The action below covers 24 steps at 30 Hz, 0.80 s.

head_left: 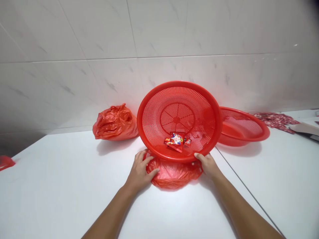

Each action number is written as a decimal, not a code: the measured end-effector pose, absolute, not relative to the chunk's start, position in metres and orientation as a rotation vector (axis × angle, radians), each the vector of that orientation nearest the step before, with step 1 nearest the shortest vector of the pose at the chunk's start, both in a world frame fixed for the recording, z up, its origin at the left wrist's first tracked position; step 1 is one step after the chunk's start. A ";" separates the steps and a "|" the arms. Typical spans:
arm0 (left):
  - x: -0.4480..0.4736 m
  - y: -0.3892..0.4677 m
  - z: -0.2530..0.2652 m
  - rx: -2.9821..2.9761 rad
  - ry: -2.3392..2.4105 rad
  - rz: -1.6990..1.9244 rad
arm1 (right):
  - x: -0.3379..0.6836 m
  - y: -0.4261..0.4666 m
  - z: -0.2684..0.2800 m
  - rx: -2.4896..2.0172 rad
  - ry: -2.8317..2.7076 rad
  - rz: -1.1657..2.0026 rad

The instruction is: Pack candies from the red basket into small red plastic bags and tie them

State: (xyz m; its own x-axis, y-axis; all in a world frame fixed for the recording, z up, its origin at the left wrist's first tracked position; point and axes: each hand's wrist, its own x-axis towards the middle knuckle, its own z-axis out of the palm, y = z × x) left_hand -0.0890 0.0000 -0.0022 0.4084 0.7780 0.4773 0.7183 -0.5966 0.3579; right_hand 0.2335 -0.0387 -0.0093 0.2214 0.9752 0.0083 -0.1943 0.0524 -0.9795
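Observation:
A red plastic colander (178, 113) is tilted up towards me, its rim low over a red plastic bag (171, 176) on the table. In the lower part of the colander lie several small red printed packets (176, 141). My right hand (208, 164) grips the colander's lower right rim, thumb over the edge; its other fingers are mostly hidden beside the bag. With my left hand (141, 171) I hold the left edge of the bag's mouth, below the colander's rim, thumb and forefinger parted around the plastic.
A full, tied red plastic bag (116, 122) stands by the tiled wall on the left. Behind the colander on the right sits a red basin (243, 127) with a perforated part inside. Patterned red cloth-like material (275, 121) lies farther right. A seam (249, 190) crosses the white table (62, 192).

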 end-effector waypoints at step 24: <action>-0.089 0.007 -0.008 2.250 1.526 0.930 | 0.227 -0.041 -0.021 -1.160 -1.046 0.966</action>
